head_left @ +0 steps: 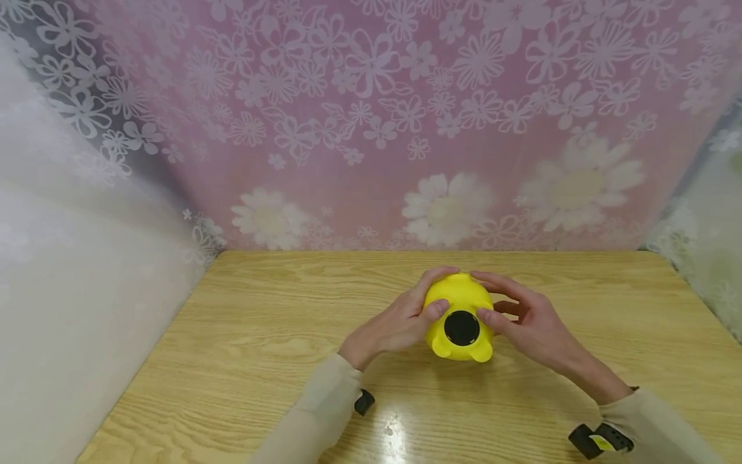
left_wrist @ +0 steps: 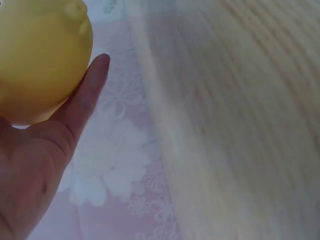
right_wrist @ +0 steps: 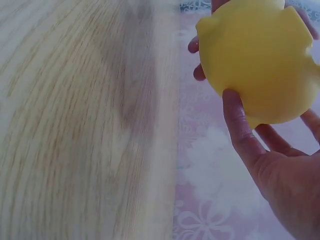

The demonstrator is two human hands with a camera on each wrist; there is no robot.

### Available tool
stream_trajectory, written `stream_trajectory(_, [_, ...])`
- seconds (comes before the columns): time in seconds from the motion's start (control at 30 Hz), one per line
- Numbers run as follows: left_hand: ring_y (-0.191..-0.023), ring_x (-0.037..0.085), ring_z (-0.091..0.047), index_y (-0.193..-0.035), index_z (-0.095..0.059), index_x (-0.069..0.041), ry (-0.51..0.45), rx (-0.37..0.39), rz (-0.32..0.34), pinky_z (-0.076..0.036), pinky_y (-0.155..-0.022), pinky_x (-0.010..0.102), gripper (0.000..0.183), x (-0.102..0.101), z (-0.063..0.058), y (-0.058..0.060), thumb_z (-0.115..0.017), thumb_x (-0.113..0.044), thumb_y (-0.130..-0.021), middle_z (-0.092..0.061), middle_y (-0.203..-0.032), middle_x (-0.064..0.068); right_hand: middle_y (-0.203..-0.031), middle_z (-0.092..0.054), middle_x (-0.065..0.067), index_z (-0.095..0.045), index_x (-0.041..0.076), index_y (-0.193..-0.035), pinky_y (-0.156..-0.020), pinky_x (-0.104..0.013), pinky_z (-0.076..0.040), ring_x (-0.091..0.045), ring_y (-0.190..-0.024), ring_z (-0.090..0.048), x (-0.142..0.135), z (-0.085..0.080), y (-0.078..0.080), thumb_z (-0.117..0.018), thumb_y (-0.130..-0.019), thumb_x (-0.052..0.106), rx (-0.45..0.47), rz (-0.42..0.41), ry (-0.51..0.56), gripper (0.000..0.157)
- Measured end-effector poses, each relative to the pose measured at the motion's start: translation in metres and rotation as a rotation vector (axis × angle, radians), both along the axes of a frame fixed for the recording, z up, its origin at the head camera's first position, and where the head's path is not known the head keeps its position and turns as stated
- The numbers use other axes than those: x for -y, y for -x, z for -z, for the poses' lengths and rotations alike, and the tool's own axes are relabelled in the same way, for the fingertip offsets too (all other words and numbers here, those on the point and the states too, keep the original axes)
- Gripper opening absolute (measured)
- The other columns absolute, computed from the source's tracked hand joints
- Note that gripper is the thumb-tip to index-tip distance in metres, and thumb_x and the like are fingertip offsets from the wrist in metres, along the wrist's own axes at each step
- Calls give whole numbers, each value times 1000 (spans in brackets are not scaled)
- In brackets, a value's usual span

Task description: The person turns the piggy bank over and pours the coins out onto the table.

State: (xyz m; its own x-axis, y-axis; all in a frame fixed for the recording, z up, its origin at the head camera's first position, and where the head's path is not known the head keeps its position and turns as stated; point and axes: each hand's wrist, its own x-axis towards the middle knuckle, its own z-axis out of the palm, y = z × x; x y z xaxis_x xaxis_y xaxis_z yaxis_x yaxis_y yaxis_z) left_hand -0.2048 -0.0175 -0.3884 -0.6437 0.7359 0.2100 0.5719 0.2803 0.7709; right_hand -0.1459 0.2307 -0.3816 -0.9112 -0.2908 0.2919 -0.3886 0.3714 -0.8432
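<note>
A round, glossy yellow piggy bank [head_left: 459,293] with stubby feet is held above the table, its underside and round black plug [head_left: 462,328] facing the head camera. My left hand [head_left: 406,319] grips it from the left, thumb across the underside and fingers round the far side. From the right, my right hand [head_left: 530,325] holds it with the thumb beside the plug and fingers spread behind. In the left wrist view, the smooth yellow body [left_wrist: 42,60] rests against my thumb. The right wrist view shows fingertips of both hands round the body [right_wrist: 260,60].
Under the hands lies a wood-grain table [head_left: 278,335]. A pink flowered curtain [head_left: 359,129] hangs behind its far edge, with pale cloth [head_left: 75,258] at the left side. Black straps [head_left: 599,441] sit at the wrists.
</note>
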Motion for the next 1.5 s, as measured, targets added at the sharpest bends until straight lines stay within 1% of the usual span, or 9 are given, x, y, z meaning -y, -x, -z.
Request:
stream_trajectory(0.13, [-80, 10, -60, -156, -23, -42, -48, 48, -41, -53, -76, 23, 51, -3, 5, 1, -28, -56, -107, -58, -110, 4, -141, -54, -17, -46, 21, -154, -72, -29, -63, -7, -99, -68, 4, -1, -1, -64, -101, 12, 12, 37, -19, 56])
stream_trajectory(0.33, [-79, 12, -63, -154, -27, -42, -130, 105, -81, -56, -75, 25, 49, -4, 10, 4, -28, -57, -107, -60, -108, 5, -136, -62, -6, -53, 27, -149, -72, -21, -59, 3, -100, -64, 12, -3, -6, -72, -96, 14, -133, 178, -83, 57])
stream_trajectory(0.43, [-82, 11, -63, -154, -29, -40, -136, 118, -112, -55, -78, 25, 50, -4, 10, 5, -29, -57, -107, -61, -108, 5, -136, -63, 3, -58, 18, -144, -80, -15, -57, 1, -109, -62, 17, -4, -8, -75, -90, 2, -242, 208, -31, 59])
stream_trajectory(0.53, [-84, 11, -63, -155, -28, -36, -134, 132, -133, -55, -80, 26, 53, -3, 10, 8, -27, -60, -107, -61, -109, 5, -142, -58, 3, -61, 9, -137, -92, -12, -53, -3, -126, -56, 22, -4, -10, -76, -84, -9, -309, 153, 38, 58])
stream_trajectory(0.73, [-78, 12, -64, -156, -27, -33, -129, 150, -134, -56, -76, 26, 55, -2, 8, 11, -26, -60, -108, -62, -105, 6, -145, -53, -15, -70, 9, -116, -99, -12, -49, -4, -134, -52, 32, 2, -10, -76, -81, -13, -329, 104, 65, 41])
stream_trajectory(0.9, [-74, 12, -63, -156, -27, -34, -117, 136, -142, -55, -73, 26, 52, -2, 8, 12, -27, -56, -109, -62, -102, 6, -145, -54, -13, -76, 16, -102, -98, -8, -48, -3, -132, -52, 38, 8, -9, -78, -82, -9, -366, 164, 22, 31])
stream_trajectory(1.07, [-71, 13, -65, -156, -27, -34, -112, 134, -133, -57, -70, 27, 49, 0, 7, 12, -28, -53, -110, -63, -98, 5, -143, -56, -16, -80, 15, -102, -100, -8, -46, -10, -136, -52, 46, 14, -7, -82, -78, -7, -430, 228, 7, 33])
stream_trajectory(1.3, [-61, 13, -63, -155, -28, -31, -93, 84, -139, -56, -62, 27, 50, 8, 3, 19, -25, -54, -110, -65, -88, 6, -143, -55, -21, -80, 3, -104, -109, -12, -43, -14, -138, -52, 66, 16, -5, -79, -76, -14, -483, 234, 124, 33])
stream_trajectory(1.5, [-63, 14, -65, -156, -26, -30, -100, 95, -136, -57, -63, 29, 52, 10, -1, 20, -25, -54, -110, -68, -90, 8, -144, -54, -21, -80, -1, -103, -104, -9, -44, -37, -137, -51, 74, 12, -5, -75, -78, -17, -424, 251, 181, 29])
